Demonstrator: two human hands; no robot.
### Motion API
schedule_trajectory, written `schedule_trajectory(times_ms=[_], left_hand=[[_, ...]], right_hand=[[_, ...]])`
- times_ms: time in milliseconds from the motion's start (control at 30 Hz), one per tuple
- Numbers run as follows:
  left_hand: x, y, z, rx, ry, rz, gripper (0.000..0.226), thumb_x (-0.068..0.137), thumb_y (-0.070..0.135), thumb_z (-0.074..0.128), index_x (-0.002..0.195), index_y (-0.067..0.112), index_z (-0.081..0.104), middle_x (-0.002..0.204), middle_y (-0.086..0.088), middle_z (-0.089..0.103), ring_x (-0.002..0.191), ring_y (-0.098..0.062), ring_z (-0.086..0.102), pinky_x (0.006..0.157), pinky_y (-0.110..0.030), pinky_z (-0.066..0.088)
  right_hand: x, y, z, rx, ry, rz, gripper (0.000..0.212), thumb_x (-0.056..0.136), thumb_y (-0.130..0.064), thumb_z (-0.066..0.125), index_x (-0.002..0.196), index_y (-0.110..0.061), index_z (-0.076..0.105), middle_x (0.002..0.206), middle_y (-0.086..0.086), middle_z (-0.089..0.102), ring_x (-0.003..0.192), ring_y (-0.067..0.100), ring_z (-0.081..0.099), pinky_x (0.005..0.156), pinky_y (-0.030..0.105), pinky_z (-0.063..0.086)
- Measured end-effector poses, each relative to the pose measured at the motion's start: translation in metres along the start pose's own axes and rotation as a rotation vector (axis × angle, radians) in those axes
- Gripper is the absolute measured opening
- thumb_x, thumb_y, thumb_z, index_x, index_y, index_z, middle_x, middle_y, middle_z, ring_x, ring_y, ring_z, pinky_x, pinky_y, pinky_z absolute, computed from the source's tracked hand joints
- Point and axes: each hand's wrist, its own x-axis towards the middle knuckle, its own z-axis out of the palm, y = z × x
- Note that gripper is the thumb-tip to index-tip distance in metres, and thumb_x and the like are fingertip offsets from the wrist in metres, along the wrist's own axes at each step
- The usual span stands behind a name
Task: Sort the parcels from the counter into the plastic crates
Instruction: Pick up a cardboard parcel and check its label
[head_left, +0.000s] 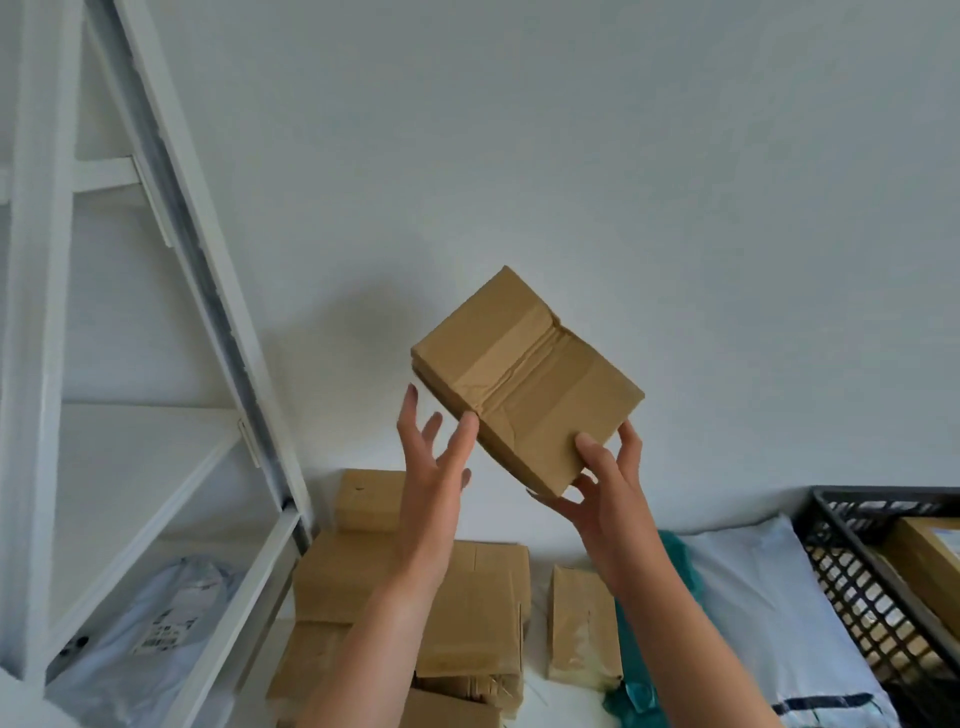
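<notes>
A taped brown cardboard parcel is held up in front of the white wall, tilted. My right hand grips its lower right corner, thumb on the top face and fingers underneath. My left hand is raised beside the parcel's lower left edge with fingers spread and straight; its thumb tip touches the box edge. Below, several brown cardboard parcels lie piled on the counter. A black plastic crate stands at the right edge and holds a brown box.
A white metal shelf frame rises on the left, with a grey poly mailer on its lower level. A small brown padded parcel, a teal bag and a white poly mailer lie between the pile and the crate.
</notes>
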Motion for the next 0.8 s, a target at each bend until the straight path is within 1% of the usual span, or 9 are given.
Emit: schedule_trajectory(times_ms=[33, 100, 200, 333, 433, 533, 633, 700, 800], left_hand=[[-0.003, -0.004, 0.006, -0.031, -0.047, -0.011, 0.097, 0.07, 0.081, 0.072, 0.15, 0.069, 0.019, 0.158, 0.009, 0.046, 0.138, -0.011, 0.055, 0.109, -0.045, 0.054], [-0.007, -0.004, 0.014, -0.047, -0.055, 0.001, 0.098, 0.078, 0.062, 0.081, 0.151, 0.068, 0.017, 0.145, 0.009, 0.057, 0.121, -0.002, 0.066, 0.092, -0.033, 0.062], [-0.012, 0.003, 0.016, 0.13, 0.003, 0.114, 0.1, 0.08, 0.053, 0.081, 0.155, 0.062, 0.015, 0.136, 0.02, 0.054, 0.106, 0.012, 0.064, 0.073, -0.014, 0.058], [-0.02, 0.009, 0.02, 0.551, 0.018, 0.388, 0.099, 0.082, 0.061, 0.078, 0.16, 0.055, 0.017, 0.138, 0.026, 0.042, 0.122, 0.01, 0.051, 0.084, -0.006, 0.051], [-0.027, 0.007, 0.031, 0.633, -0.011, 0.469, 0.092, 0.085, 0.058, 0.077, 0.16, 0.051, 0.024, 0.142, 0.023, 0.044, 0.127, 0.004, 0.052, 0.091, -0.01, 0.052], [-0.027, 0.01, 0.029, 0.315, -0.072, 0.331, 0.079, 0.089, 0.046, 0.08, 0.155, 0.051, 0.036, 0.14, 0.024, 0.057, 0.125, -0.002, 0.06, 0.093, -0.023, 0.059], [-0.016, 0.011, 0.011, -0.178, -0.155, 0.063, 0.062, 0.09, 0.047, 0.069, 0.15, 0.04, 0.052, 0.139, 0.002, 0.068, 0.125, -0.02, 0.067, 0.094, -0.042, 0.06], [-0.015, 0.011, 0.004, -0.4, -0.155, -0.085, 0.041, 0.1, 0.043, 0.059, 0.136, 0.025, 0.067, 0.128, -0.013, 0.071, 0.115, -0.025, 0.071, 0.087, -0.041, 0.061], [-0.019, 0.009, 0.001, -0.468, -0.001, -0.265, 0.031, 0.106, 0.036, 0.049, 0.107, 0.019, 0.076, 0.1, -0.013, 0.073, 0.086, -0.023, 0.072, 0.072, -0.037, 0.06]], right_hand=[[-0.005, 0.003, 0.001, 0.007, -0.016, 0.002, 0.085, 0.082, -0.046, 0.073, 0.152, -0.053, 0.025, 0.128, -0.001, 0.067, 0.113, 0.023, 0.073, 0.1, 0.056, 0.057], [-0.013, 0.01, -0.002, -0.001, -0.044, 0.023, 0.094, 0.076, -0.053, 0.078, 0.15, -0.058, 0.021, 0.133, 0.002, 0.066, 0.117, 0.024, 0.071, 0.104, 0.055, 0.055], [-0.012, 0.009, -0.016, -0.055, -0.014, 0.034, 0.092, 0.07, -0.065, 0.078, 0.145, -0.062, 0.025, 0.14, -0.001, 0.061, 0.122, 0.02, 0.069, 0.105, 0.049, 0.055], [0.003, -0.005, -0.04, 0.063, 0.002, 0.039, 0.052, 0.085, -0.046, 0.066, 0.136, -0.05, 0.058, 0.141, -0.001, 0.063, 0.107, 0.019, 0.073, 0.095, 0.044, 0.056], [0.007, -0.007, -0.048, -0.015, -0.035, 0.015, 0.038, 0.1, -0.033, 0.06, 0.137, -0.041, 0.061, 0.137, 0.0, 0.068, 0.124, 0.028, 0.066, 0.102, 0.045, 0.051], [-0.001, -0.015, -0.048, -0.121, -0.044, -0.078, 0.036, 0.102, -0.041, 0.061, 0.138, -0.044, 0.057, 0.136, -0.009, 0.068, 0.134, 0.022, 0.059, 0.116, 0.05, 0.043], [-0.021, -0.035, -0.032, -0.253, -0.11, -0.24, 0.059, 0.09, -0.058, 0.067, 0.144, -0.051, 0.047, 0.141, -0.025, 0.058, 0.128, 0.003, 0.06, 0.103, 0.034, 0.056], [-0.035, -0.041, -0.015, -0.387, -0.129, -0.319, 0.071, 0.084, -0.064, 0.069, 0.148, -0.051, 0.04, 0.144, -0.03, 0.051, 0.127, -0.005, 0.057, 0.092, 0.025, 0.059], [-0.04, -0.036, 0.006, -0.572, -0.105, -0.423, 0.081, 0.081, -0.071, 0.066, 0.15, -0.048, 0.032, 0.148, -0.027, 0.039, 0.13, -0.005, 0.05, 0.095, 0.025, 0.057]])
